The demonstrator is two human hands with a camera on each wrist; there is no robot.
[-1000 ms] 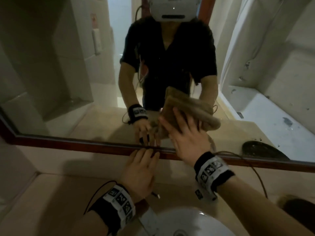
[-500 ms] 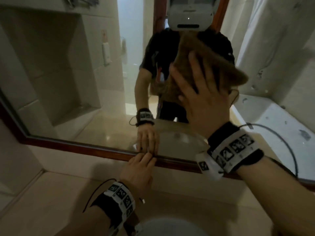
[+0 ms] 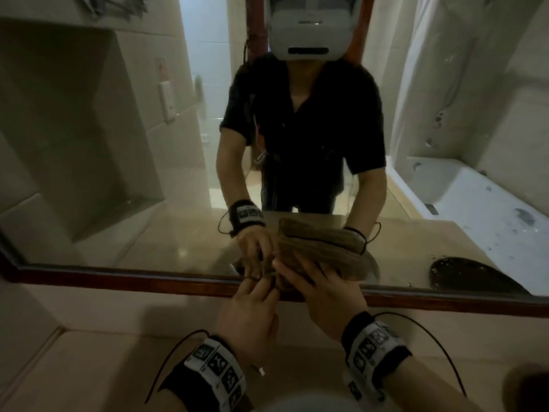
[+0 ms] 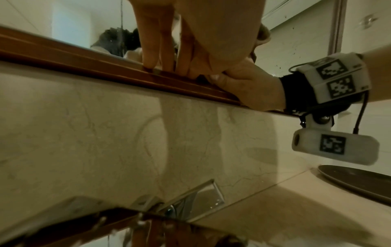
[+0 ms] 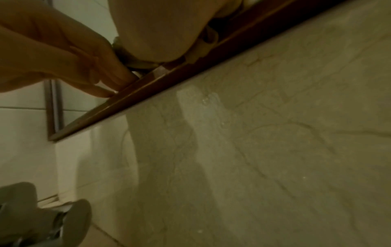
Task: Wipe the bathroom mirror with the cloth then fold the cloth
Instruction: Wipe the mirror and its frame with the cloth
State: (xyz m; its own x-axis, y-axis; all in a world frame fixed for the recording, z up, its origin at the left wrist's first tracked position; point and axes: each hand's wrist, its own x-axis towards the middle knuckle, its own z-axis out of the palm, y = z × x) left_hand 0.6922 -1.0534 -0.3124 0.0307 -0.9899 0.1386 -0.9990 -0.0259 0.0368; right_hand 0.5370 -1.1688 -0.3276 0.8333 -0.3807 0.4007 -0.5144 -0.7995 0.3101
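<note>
Head view showed, from left to right, the left hand (image 3: 248, 319) with straight fingers laid together, their tips resting on the brown wooden frame (image 3: 118, 281) at the lower edge of the mirror (image 3: 89, 144) and holding nothing; just beside it, the right hand (image 3: 323, 295) lay spread flat, pressing the tan cloth (image 3: 323, 251) against the glass directly above the frame. Cloth was bunched and ridged under the palm, so it was judged soft, light and limp, and likely to slide on the glass only under steady flat pressure. For folding, an edge or corner pinched in each hand was judged the best hold; the corners could not be made out in the bunch. Farther right, a dark oval dish (image 3: 475, 278) lay reflected on the counter, well apart from the hands.
</note>
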